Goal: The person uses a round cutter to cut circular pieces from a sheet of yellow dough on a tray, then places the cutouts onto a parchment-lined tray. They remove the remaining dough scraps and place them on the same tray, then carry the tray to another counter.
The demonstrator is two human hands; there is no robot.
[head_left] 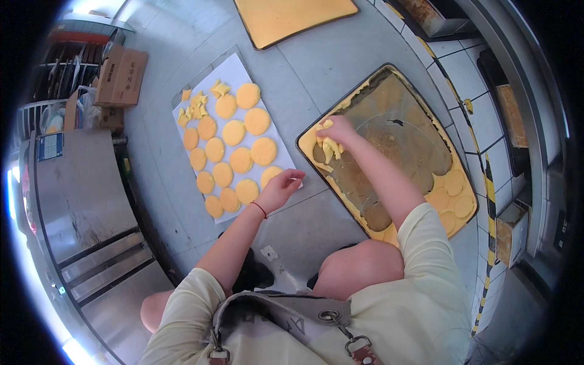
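On the floor at right lies a dark-rimmed baking tray (319,120) with a yellow sponge sheet along its edges and cut rounds at its lower right corner; much of its brown lining is bare. My right hand (338,130) is closed around torn yellow cake scraps (330,148) over the tray's left corner. My left hand (280,187), fingers slightly bent and holding nothing, hovers at the lower right edge of a white paper sheet (264,86) on a wire rack. Rows of yellow cake rounds (263,151) cover the paper, with small pointed scraps (197,107) at its upper left.
Another tray of yellow sponge sheet (292,18) lies on the floor at the top. Left are a cardboard box (122,75) and a stainless steel cabinet (86,182). On the right, a step edge bears black and yellow tape (490,191), near metal-sided tins (511,232). My knees flank the near floor.
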